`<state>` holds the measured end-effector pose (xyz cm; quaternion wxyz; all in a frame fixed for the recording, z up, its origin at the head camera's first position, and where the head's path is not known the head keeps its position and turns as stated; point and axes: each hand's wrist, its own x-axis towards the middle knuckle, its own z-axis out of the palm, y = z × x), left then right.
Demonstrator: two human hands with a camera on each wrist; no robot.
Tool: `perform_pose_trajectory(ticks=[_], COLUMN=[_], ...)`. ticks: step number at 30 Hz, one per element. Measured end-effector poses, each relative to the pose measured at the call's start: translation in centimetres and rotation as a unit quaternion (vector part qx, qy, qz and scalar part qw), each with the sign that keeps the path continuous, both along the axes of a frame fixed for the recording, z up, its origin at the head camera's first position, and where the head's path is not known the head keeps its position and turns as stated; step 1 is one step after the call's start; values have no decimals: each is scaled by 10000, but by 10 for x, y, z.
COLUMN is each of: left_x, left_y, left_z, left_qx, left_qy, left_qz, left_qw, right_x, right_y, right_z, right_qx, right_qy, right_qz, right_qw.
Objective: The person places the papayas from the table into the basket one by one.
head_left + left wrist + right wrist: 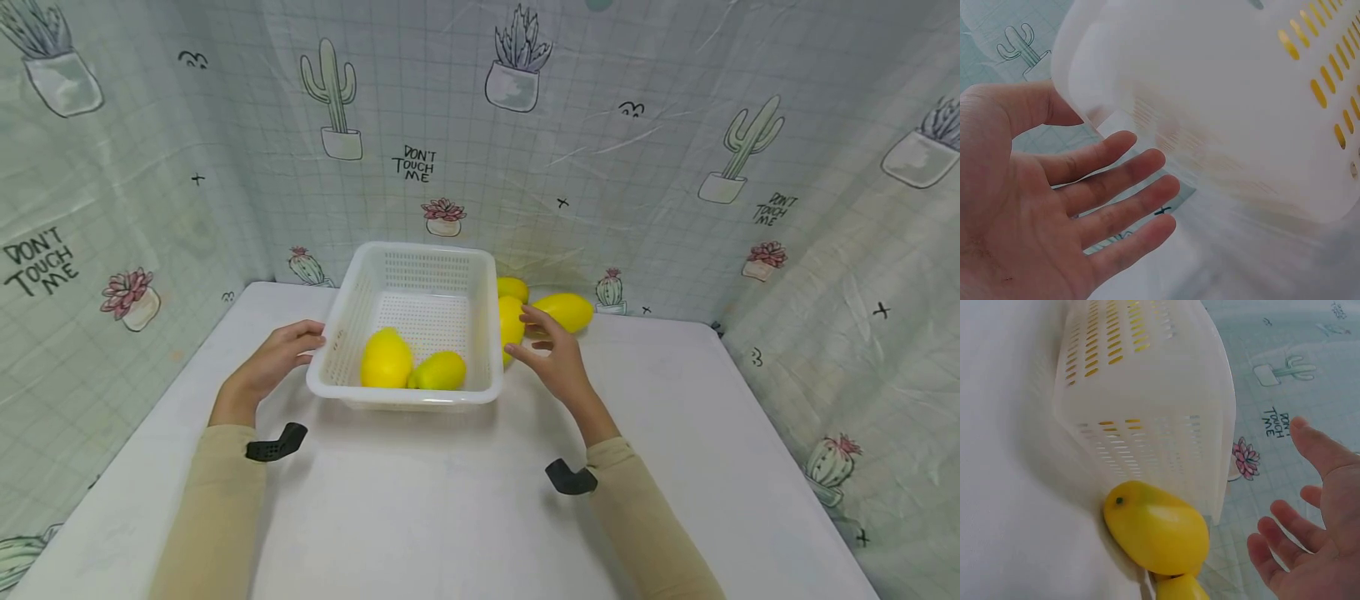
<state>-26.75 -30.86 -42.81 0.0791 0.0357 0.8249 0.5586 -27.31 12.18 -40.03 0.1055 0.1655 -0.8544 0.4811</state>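
A white perforated plastic basket (405,396) stands on the table with two yellow mango-like fruits inside, a larger one (386,360) and a greener one (441,371), both near its front wall. At the basket's left rim is my left hand (273,358); in the left wrist view its thumb passes behind the rim and its fingers extend by the outer wall. My right hand (558,358) hovers to the right of the basket, fingers spread and slightly bent, holding nothing. Beside it, three yellow mangoes lie against or near the basket's right side: one (1157,528) touching the wall, one (564,312) farther right, one (513,288) behind.
A white table (450,500) carries the basket and fruits. A grid-patterned curtain (465,108) with printed cacti hangs behind and along both sides. A black wrist-camera mount shows at each sleeve.
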Motion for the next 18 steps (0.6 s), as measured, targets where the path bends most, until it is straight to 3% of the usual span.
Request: perform_pose_trajectory(ticks=[18], left_x=[0], left_y=[0], left_z=[1], left_qx=[-105], left_qy=[-5], left_qz=[30], left_qw=[9999], right_x=[-3], right_y=[4], right_z=[-13], right_qx=[151], right_qy=[-96], right_qz=[-230], right_qw=[9996])
